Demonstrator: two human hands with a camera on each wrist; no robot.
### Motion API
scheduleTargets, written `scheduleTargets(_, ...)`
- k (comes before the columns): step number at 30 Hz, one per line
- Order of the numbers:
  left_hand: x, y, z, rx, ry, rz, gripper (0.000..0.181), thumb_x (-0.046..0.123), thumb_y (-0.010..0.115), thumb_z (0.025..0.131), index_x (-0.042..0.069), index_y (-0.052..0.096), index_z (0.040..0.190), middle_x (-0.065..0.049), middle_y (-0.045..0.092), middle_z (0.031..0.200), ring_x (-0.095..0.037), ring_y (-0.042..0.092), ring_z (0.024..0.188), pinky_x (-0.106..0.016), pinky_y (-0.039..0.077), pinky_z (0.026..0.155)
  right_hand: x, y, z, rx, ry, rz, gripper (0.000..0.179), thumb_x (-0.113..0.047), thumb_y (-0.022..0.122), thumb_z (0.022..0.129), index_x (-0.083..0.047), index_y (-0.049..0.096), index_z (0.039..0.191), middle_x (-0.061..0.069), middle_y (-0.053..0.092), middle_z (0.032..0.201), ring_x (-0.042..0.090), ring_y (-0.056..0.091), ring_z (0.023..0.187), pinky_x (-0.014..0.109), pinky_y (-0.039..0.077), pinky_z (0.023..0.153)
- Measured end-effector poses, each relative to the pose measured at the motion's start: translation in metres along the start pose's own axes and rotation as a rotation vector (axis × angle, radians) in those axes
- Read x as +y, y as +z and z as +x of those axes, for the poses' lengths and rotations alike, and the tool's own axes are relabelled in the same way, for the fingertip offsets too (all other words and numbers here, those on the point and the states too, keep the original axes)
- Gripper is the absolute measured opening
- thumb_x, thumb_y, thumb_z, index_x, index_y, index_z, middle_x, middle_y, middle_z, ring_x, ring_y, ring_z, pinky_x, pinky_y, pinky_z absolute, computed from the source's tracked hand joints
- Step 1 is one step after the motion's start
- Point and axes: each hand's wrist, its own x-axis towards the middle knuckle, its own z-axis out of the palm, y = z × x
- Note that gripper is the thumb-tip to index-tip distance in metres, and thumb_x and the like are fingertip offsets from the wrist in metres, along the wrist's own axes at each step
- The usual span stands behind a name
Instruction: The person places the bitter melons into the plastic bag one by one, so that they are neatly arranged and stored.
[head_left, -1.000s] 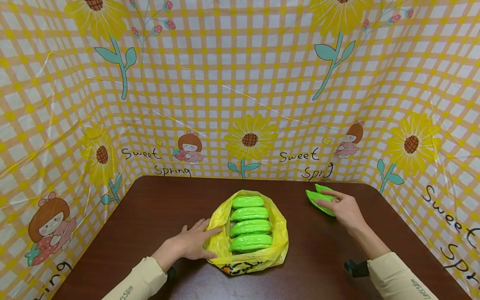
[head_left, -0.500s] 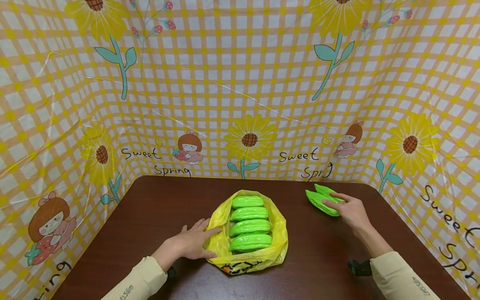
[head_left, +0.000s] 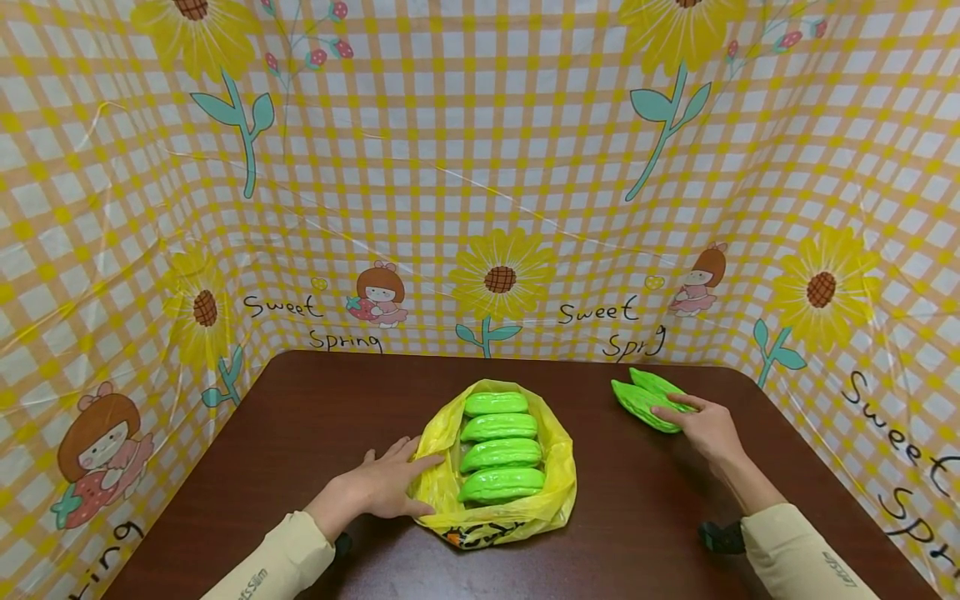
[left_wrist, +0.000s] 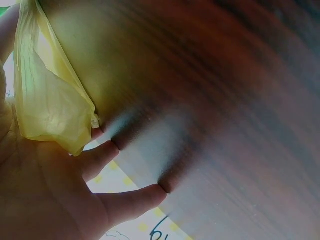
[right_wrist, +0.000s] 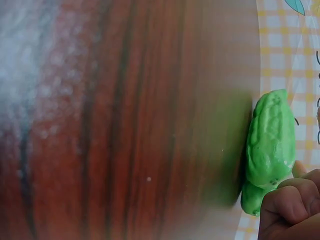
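Several bright green bitter melons (head_left: 501, 454) lie in a row inside an opened yellow plastic bag (head_left: 558, 467). My left hand (head_left: 386, 483) rests at the bag's left side, fingers spread, with forefinger and thumb over the rim. In the left wrist view the yellow bag (left_wrist: 55, 100) lies across the palm, and fingertips reach the tabletop. To the right, a near bitter melon (head_left: 641, 407) and a far bitter melon (head_left: 654, 383) lie side by side. My right hand (head_left: 707, 425) pinches the near one's right end. In the right wrist view, curled fingers (right_wrist: 290, 202) sit beside the bitter melon (right_wrist: 272, 140).
The dark brown table (head_left: 322, 417) has a patterned checked cloth (head_left: 480, 183) hanging behind it and along both sides. The two bitter melons on the right lie near the table's back right corner.
My right hand has slid a little to the right along the bitter melons, uncovering more of them. The left hand and the bag have stayed put.
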Motion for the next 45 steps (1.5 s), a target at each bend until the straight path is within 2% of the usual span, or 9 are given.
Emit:
scheduleTargets(4,0.0,0.001,0.0,-0.005,-0.007,-0.004,0.077,0.053,0.071,0.09,0.032,0.038,0.156,-0.012,0.016,0.168,-0.036,0.016,0.155,-0.075,0.017,0.112,0.003,0.001,0.001,-0.008,0.008,-0.018,0.089,-0.061,0.067,0.09,0.0,0.045,0.151,0.033,0.029,0.157,0.029,0.04,0.096,0.041,0.034,0.078)
scheduleTargets(7,0.0,0.001,0.0,-0.007,-0.009,-0.005,0.077,0.053,0.071,0.09,0.032,0.038,0.156,-0.012,0.016,0.168,-0.036,0.016,0.155,-0.075,0.017,0.112,0.005,0.0,0.002,-0.006,0.02,-0.015,0.086,-0.057,0.07,0.09,-0.001,0.046,0.15,0.022,0.066,0.103,0.02,0.042,0.071,0.037,0.037,0.069)
scheduleTargets(10,0.0,0.001,0.0,-0.006,-0.006,-0.006,0.078,0.053,0.071,0.09,0.032,0.038,0.156,-0.012,0.016,0.168,-0.036,0.016,0.155,-0.075,0.017,0.112,0.007,0.0,0.003,-0.005,0.027,0.006,0.082,-0.051,0.072,0.09,-0.001,0.047,0.15,-0.007,0.04,0.054,0.011,0.034,0.051,0.033,0.04,0.058)
scheduleTargets(11,0.0,0.001,0.0,-0.007,-0.005,-0.007,0.078,0.053,0.071,0.09,0.032,0.038,0.156,-0.012,0.016,0.168,-0.036,0.016,0.155,-0.075,0.017,0.112,0.008,0.0,0.003,-0.008,0.031,0.01,0.082,-0.05,0.073,0.09,0.0,0.046,0.15,-0.007,0.041,0.054,0.015,0.044,0.051,0.035,0.044,0.061)
scheduleTargets(12,0.0,0.001,0.0,-0.006,-0.003,-0.006,0.078,0.053,0.071,0.09,0.031,0.038,0.156,-0.013,0.016,0.168,-0.036,0.016,0.155,-0.075,0.017,0.111,0.009,0.0,0.003,-0.013,0.028,0.009,0.082,-0.049,0.072,0.091,0.001,0.045,0.15,0.001,0.057,0.063,0.022,0.056,0.062,0.037,0.048,0.066)
scheduleTargets(14,0.0,0.001,0.0,-0.008,-0.001,-0.008,0.078,0.052,0.071,0.09,0.031,0.037,0.157,-0.013,0.016,0.168,-0.036,0.016,0.155,-0.075,0.017,0.111,0.01,-0.001,0.002,-0.021,0.019,-0.002,0.082,-0.048,0.071,0.092,0.003,0.044,0.15,0.022,0.069,0.111,0.038,0.064,0.102,0.047,0.051,0.085)
scheduleTargets(17,0.0,0.0,0.0,-0.009,0.0,-0.01,0.078,0.052,0.071,0.09,0.031,0.037,0.157,-0.013,0.016,0.168,-0.037,0.016,0.155,-0.076,0.017,0.111,0.012,0.0,0.001,-0.022,0.009,-0.034,0.08,-0.046,0.069,0.094,0.005,0.043,0.15,0.034,0.02,0.161,0.055,0.022,0.144,0.063,0.035,0.108)
scheduleTargets(28,0.001,0.0,-0.002,-0.015,-0.012,-0.012,0.077,0.052,0.071,0.09,0.031,0.038,0.156,-0.013,0.016,0.168,-0.036,0.016,0.155,-0.075,0.017,0.112,0.01,0.004,0.0,0.021,-0.021,-0.15,0.07,-0.037,0.071,0.093,0.006,0.049,0.145,0.038,0.035,0.151,0.056,0.038,0.134,0.062,0.042,0.1)
scheduleTargets(45,0.003,-0.003,-0.003,-0.01,-0.009,0.004,0.078,0.052,0.07,0.091,0.03,0.036,0.157,-0.013,0.017,0.168,-0.036,0.017,0.155,-0.075,0.018,0.111,-0.005,0.003,0.003,-0.03,-0.034,-0.147,0.068,-0.042,0.069,0.093,0.009,0.057,0.137,0.037,0.038,0.15,0.052,0.044,0.13,0.057,0.045,0.097)
